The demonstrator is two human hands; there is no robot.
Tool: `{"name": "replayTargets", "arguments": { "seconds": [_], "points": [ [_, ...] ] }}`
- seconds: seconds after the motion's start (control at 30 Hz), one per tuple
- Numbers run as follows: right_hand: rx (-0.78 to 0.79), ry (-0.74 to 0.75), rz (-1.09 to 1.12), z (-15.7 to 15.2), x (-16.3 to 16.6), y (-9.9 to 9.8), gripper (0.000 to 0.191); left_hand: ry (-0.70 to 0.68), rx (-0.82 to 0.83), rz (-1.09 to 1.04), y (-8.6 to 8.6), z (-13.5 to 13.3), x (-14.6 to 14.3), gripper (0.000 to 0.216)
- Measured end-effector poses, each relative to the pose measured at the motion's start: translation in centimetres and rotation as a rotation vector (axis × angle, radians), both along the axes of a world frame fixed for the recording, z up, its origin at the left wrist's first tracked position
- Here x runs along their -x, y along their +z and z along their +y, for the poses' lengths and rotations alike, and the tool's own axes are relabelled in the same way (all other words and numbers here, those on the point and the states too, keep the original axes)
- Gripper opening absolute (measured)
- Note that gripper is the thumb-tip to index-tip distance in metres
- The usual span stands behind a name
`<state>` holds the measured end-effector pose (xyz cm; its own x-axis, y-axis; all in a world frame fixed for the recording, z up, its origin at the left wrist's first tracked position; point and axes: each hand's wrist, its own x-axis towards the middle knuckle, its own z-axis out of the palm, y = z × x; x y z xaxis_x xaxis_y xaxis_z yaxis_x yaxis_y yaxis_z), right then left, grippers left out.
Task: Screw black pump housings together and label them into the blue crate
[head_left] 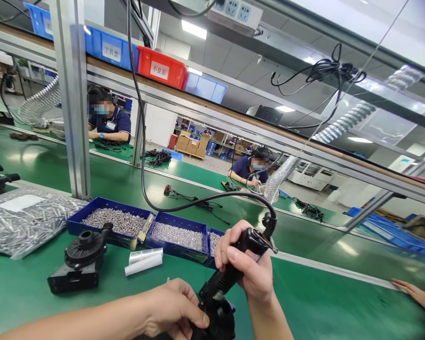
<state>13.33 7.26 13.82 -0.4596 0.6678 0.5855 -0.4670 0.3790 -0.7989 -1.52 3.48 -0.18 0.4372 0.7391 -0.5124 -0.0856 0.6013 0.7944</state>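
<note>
In my right hand (253, 269) is a black electric screwdriver (230, 276), its cable rising from the top end. The tool slants down to the left, its lower end at a black plastic housing (219, 321). My left hand (179, 304) grips that housing at its left side, thumb on top; the other fingers are partly hidden. The lower part of the housing is cut off by the frame's bottom edge. A similar black pump-like housing (83, 257) stands on the green bench to the left, touched by neither hand.
Blue trays of small metal screws (179, 233) line the bench behind my hands. A clear bag of metal parts (31, 217) lies left, white rolls (144, 262) nearer. The screwdriver's black cable (194, 203) loops overhead. Another person's hand (416, 295) rests at right; two masked people sit opposite.
</note>
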Motion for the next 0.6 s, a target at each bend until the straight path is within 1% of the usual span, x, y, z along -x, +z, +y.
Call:
{"name": "replayTargets", "arguments": {
  "seconds": [0.1, 0.27, 0.37, 0.5, 0.6],
  "points": [
    [-0.009, -0.020, -0.004, -0.1, 0.1, 0.0, 0.025, 0.013, -0.013, -0.026, 0.1, -0.2, -0.1, 0.044],
    [-0.015, -0.051, 0.009, -0.9, 0.1, 0.0, 0.022, 0.029, -0.030, -0.047, 0.3, -0.5, -0.2, 0.049],
    [-0.005, -0.077, -0.020, -1.3, 0.1, -0.1, 0.021, 0.054, -0.049, -0.050, 0.4, -0.8, -0.3, 0.047],
    [0.002, -0.050, -0.052, -1.2, 0.8, -0.3, 0.024, 0.083, -0.062, -0.056, 0.5, -1.3, -0.1, 0.044],
    [0.052, -0.015, -0.021, -0.9, 0.8, -0.6, 0.027, 0.098, -0.061, -0.068, 0.4, -1.3, -0.1, 0.047]
  ]
}}
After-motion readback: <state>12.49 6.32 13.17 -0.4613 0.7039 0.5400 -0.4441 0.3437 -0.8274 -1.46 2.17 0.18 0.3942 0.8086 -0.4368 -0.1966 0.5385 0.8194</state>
